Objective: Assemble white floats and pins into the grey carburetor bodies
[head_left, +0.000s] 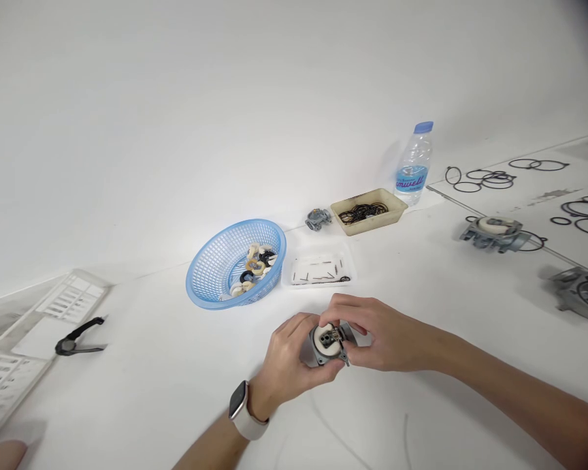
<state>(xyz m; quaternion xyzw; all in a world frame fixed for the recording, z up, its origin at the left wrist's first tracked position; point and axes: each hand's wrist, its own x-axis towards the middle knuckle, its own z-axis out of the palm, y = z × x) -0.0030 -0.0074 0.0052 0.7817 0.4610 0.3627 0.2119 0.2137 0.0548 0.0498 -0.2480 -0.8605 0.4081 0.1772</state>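
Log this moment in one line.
left hand: holds metal part | right hand: fingers touching same part | beyond: blue basket, white tray

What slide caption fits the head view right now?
Left hand holds a gray carburetor with a white float, right hand touching it, near a blue plastic basket.

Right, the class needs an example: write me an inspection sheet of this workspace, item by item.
Surface: white table, grey marks at right.
Things handled: grey metal part with white insert, in both hands; three similar parts elsewhere.
Clutter: blue basket of mixed small pieces; white tray of thin pieces; beige tray of black rings; loose rings at right; bottle; black tool, use unclear.
Hands: left hand, watch on wrist, grips the part's left side; right hand has fingers and thumb on it.
Cables: nothing certain; faint lines near the lower edge, nature unclear.
Surroundings: white wall behind; slotted white panel at left.
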